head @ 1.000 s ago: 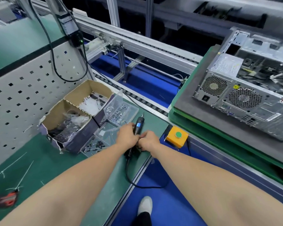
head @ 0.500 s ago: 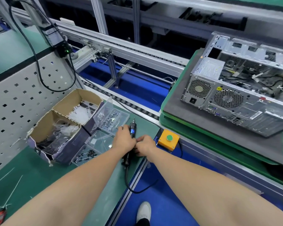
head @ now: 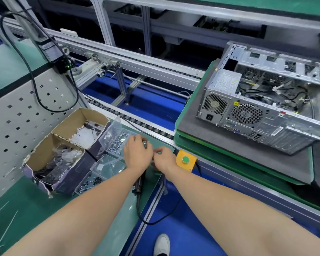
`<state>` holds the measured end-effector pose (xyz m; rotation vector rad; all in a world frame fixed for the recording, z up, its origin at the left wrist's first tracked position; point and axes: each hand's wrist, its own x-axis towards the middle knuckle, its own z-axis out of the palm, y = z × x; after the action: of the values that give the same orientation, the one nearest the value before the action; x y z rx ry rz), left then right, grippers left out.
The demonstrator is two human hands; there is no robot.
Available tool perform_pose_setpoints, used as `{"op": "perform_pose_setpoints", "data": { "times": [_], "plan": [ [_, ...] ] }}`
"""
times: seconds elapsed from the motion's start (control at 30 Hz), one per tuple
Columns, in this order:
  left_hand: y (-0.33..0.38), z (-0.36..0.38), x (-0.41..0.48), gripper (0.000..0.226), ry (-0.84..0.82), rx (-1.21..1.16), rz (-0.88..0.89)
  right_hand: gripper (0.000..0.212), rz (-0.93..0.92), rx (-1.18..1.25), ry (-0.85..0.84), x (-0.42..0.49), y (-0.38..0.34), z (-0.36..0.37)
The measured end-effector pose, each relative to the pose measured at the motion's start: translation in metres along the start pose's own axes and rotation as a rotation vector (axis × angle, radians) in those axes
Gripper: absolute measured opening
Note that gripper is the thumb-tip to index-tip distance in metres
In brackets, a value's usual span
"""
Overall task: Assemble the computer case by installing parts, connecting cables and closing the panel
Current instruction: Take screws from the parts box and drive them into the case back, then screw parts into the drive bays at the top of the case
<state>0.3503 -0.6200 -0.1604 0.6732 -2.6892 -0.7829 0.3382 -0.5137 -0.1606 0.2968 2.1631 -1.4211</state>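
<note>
My left hand (head: 137, 154) grips a black electric screwdriver (head: 139, 183) on the green bench; its upper part is hidden under the hand, and its cord (head: 155, 221) loops off the bench edge. My right hand (head: 164, 158) is right beside the left, with thumb and fingertips drawn together towards it. What they pinch is too small to see. The open computer case (head: 266, 111) lies on its side on a grey pad (head: 201, 137) to the right, fans facing me and cables loose inside.
Clear trays of screws (head: 116, 141) lie just left of my hands, beside two cardboard boxes (head: 63, 154) of bagged parts and cable ties. A yellow box with a green button (head: 185, 160) sits right of my right hand. A roller conveyor (head: 148, 126) runs behind.
My head has turned, shifting the view. My left hand slid up the screwdriver and now covers its blue top. My right hand came off the tool's body to its side.
</note>
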Motion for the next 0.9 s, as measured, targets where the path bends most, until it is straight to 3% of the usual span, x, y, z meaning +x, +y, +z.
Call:
{"op": "perform_pose_setpoints", "data": {
  "times": [0.17,0.37,0.7,0.9],
  "plan": [
    [0.048,0.003,0.015,0.027,-0.089,-0.173,0.056,0.020,-0.136,0.081,0.139,-0.001,-0.029,-0.037],
    [0.133,0.020,0.014,0.005,-0.219,-0.357,0.229,0.022,-0.195,0.048,0.386,-0.015,-0.034,-0.119],
    [0.288,0.061,-0.060,0.011,-0.448,-0.564,0.678,0.019,-0.126,0.124,0.838,-0.073,0.012,-0.273],
    [0.358,0.095,-0.129,0.015,-0.704,-0.584,0.836,0.018,-0.022,0.213,1.018,-0.115,0.071,-0.356]
  ]
}}
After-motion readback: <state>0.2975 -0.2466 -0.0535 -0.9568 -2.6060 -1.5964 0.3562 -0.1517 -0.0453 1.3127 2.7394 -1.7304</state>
